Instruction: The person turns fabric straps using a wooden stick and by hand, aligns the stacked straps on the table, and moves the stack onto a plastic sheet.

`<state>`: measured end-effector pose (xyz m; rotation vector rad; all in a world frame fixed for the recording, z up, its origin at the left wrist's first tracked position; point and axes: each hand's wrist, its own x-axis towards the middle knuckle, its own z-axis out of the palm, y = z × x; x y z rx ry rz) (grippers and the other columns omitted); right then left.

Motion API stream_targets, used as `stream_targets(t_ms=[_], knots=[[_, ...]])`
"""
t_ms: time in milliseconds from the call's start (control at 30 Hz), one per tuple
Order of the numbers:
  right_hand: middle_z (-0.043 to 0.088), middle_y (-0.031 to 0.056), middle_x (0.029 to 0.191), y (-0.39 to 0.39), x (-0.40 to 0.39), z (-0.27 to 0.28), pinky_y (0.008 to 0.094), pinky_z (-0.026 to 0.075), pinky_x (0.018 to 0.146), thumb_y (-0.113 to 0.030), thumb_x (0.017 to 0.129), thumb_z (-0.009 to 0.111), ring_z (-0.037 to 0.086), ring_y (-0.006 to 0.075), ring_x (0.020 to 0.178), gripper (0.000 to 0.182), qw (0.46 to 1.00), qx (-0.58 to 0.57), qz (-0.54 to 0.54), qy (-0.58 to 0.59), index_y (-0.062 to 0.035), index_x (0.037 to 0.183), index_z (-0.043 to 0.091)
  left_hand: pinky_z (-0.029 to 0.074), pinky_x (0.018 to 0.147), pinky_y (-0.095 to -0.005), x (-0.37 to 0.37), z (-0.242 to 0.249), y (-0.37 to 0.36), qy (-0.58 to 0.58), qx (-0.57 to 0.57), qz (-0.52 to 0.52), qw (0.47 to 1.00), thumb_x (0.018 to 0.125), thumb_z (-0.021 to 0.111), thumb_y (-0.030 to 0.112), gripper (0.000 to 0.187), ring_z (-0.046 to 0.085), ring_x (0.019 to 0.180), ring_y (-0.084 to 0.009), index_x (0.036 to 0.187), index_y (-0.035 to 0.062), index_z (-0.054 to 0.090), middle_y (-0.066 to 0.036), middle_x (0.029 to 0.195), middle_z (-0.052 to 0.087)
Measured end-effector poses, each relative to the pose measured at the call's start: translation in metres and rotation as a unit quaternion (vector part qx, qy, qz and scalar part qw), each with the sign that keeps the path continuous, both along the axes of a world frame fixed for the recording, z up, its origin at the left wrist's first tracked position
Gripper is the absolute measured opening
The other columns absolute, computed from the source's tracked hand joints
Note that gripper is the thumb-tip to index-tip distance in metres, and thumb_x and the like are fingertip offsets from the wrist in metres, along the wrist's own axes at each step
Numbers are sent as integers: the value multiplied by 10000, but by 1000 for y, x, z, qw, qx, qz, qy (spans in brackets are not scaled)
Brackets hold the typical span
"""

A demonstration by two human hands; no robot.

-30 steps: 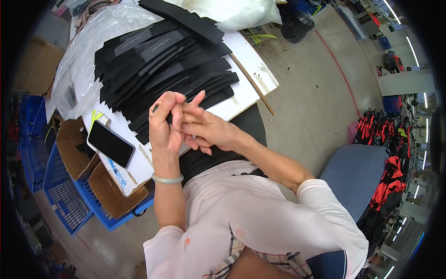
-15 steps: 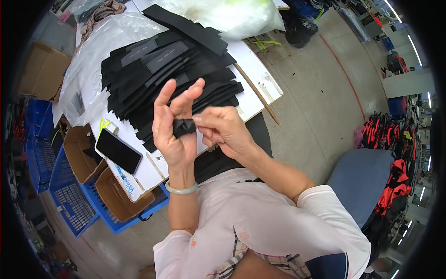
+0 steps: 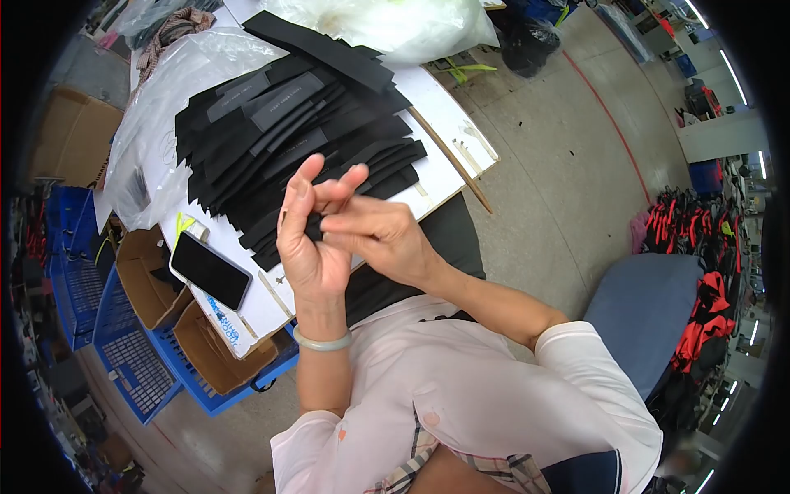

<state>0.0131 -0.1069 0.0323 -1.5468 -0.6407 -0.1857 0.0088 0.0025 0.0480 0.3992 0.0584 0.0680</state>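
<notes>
My left hand (image 3: 315,263) is raised palm up over the near edge of the table, its fingers bent and partly curled. Close against it, my right hand (image 3: 387,243) has thumb and forefinger pinched together at the left fingers. Only a dark sliver shows between the two hands, and I cannot tell what they hold. Just beyond them lies a wide, fanned pile of black fabric pieces (image 3: 247,156), some with grey panels of small lettering. A pale bangle (image 3: 322,342) circles my left wrist.
A phone (image 3: 210,269) lies on the white table (image 3: 448,123), left of my hands. Clear plastic (image 3: 136,156) and a stuffed white bag (image 3: 411,29) border the pile. A wooden stick (image 3: 448,156) juts past the table edge. Cardboard boxes (image 3: 218,354) sit in blue crates (image 3: 132,362) below.
The black band seen across my left palm is now mostly hidden. My left fingers have curled inward, and my right hand has shifted slightly left and turned over them.
</notes>
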Motion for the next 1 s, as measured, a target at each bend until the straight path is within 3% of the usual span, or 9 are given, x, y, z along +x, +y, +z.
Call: stream_targets(t_ms=[33,67,200,333,500,567,733,933,1000], knots=[[622,126,777,1,0,-2,285,481,589,17,767,673,621,215,675,153,1000,11,23,7,15,920,673,400,1038,-450,2,-2,5,6,10,-6,1000,955,502,110,254,632,1012,-370,1137,-55,564,-164,795,678],[648,118,784,-8,-2,-3,311,497,559,-4,769,649,649,249,659,346,994,-86,60,5,-69,1109,646,446,986,-429,3,-3,14,15,20,-13,1000,944,521,101,233,648,964,-375,1107,-57,575,-164,755,670],[647,94,716,-25,-4,0,378,446,435,-30,773,591,629,309,545,621,881,-459,110,3,-270,1332,464,489,936,-412,4,-14,14,128,60,-18,990,908,557,62,170,684,808,-348,991,-80,603,-101,563,573],[636,138,686,9,11,-41,429,484,477,-70,800,579,633,331,567,190,939,-338,-17,-64,-41,980,528,466,961,-394,15,-48,14,139,93,-64,984,918,579,120,203,689,764,-307,950,-76,619,-70,508,515],[613,136,627,3,12,-8,379,479,495,-79,805,582,605,312,529,515,938,-335,78,32,-178,1305,510,445,992,-420,10,1,16,157,10,-40,987,953,557,306,330,620,1016,-327,956,-15,633,-185,858,671],[609,125,615,-8,9,3,358,477,489,-77,802,588,593,287,501,604,927,-350,117,72,-248,1369,472,433,1010,-451,10,-10,26,112,-42,-18,993,964,529,336,357,636,964,-340,908,-4,622,-209,890,662],[627,99,640,-14,4,-1,351,463,461,-102,805,602,599,261,496,477,925,-379,29,-21,-208,1267,550,431,999,-445,14,-22,18,97,-35,-63,993,987,444,409,489,658,844,-361,629,78,488,-210,774,670],[653,131,711,5,15,-19,388,480,494,-145,801,624,639,311,601,385,934,-354,33,-31,-155,1182,565,433,990,-452,18,-37,21,101,19,-84,991,969,481,321,398,637,996,-392,859,-23,647,-241,839,682],[650,138,702,2,15,-9,403,487,507,-141,800,633,640,317,609,405,937,-343,65,-2,-162,1198,559,432,997,-456,14,-1,21,145,28,-63,987,972,482,320,402,622,1033,-397,867,-34,641,-248,901,678]])
